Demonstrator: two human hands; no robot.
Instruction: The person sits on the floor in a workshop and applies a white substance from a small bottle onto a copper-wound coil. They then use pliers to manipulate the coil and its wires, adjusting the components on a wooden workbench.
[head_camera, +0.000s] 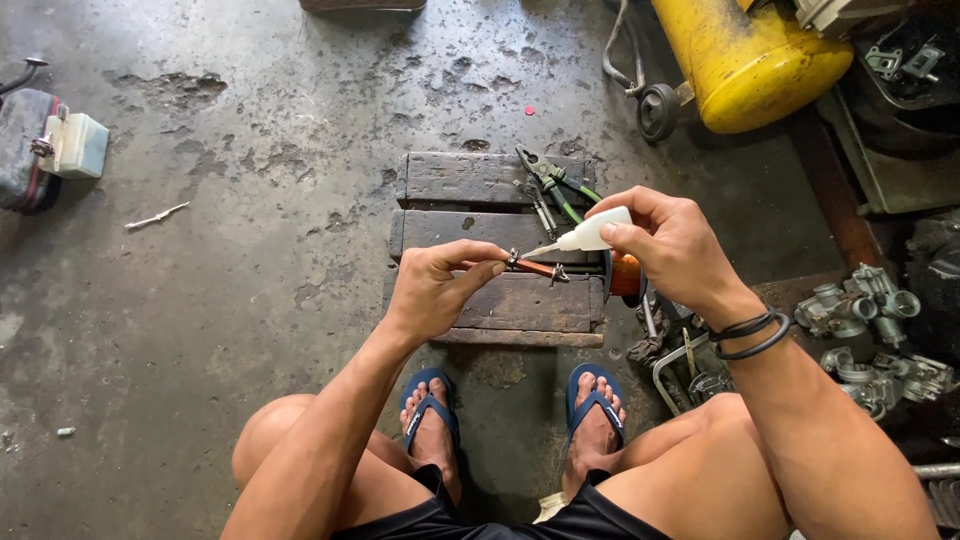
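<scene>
L hand fingers pinch metal part | R hand grips glue bottle | pliers behind

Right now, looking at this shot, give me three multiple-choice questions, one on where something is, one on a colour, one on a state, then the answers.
1. Where do the green-handled pliers lie?
A. On the wooden pallet
B. On the yellow tank
C. In the left hand

2. What colour are the sandals?
A. Red
B. Blue
C. White

3. How is the small white bottle held?
A. Lying loose on the floor
B. Standing upright on the pallet
C. In the right hand, nozzle pointed at the small metal part

Answers:
1 A: the pliers rest on the upper planks of the pallet.
2 B: both sandals have blue straps and soles.
3 C: the right hand's fingers wrap the bottle, and its tip points to the part pinched in the left hand.
</scene>
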